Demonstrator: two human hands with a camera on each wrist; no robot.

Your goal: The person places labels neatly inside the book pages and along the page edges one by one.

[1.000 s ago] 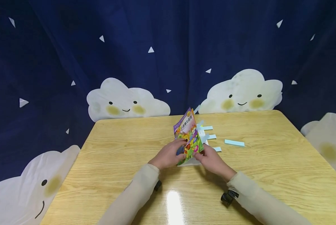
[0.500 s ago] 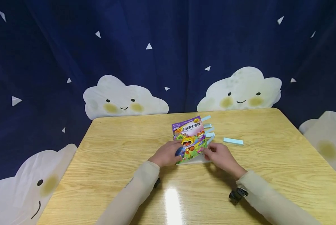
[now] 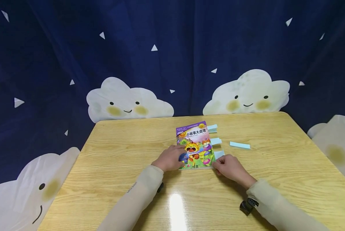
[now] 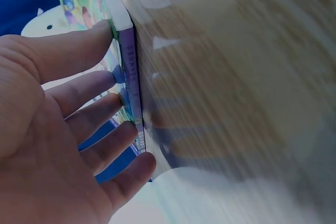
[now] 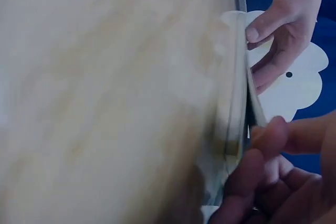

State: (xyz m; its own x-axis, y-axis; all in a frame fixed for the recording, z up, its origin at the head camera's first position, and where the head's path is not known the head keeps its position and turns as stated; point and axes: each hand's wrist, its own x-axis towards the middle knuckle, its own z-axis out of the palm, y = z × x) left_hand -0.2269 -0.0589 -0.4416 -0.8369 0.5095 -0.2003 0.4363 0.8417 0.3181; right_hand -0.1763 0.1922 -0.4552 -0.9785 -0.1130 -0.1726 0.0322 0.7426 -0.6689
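Note:
A colourful picture book with a purple top band lies on the wooden table, front cover up. Pale blue sticky tabs stick out from its right side. My left hand rests at the book's left edge; in the left wrist view its spread fingers touch the cover beside the purple spine. At the lower right corner, my right hand pinches the cover between thumb and forefinger. The right wrist view shows that cover lifted slightly off the page block.
A loose pale blue strip lies on the table to the right of the book. Behind the table hangs a dark blue curtain with white clouds and triangles.
The book's front part, tilted up a second ago, has come down flat. My right hand has moved right and slightly nearer with the cover's corner. My left hand has stayed at the left edge.

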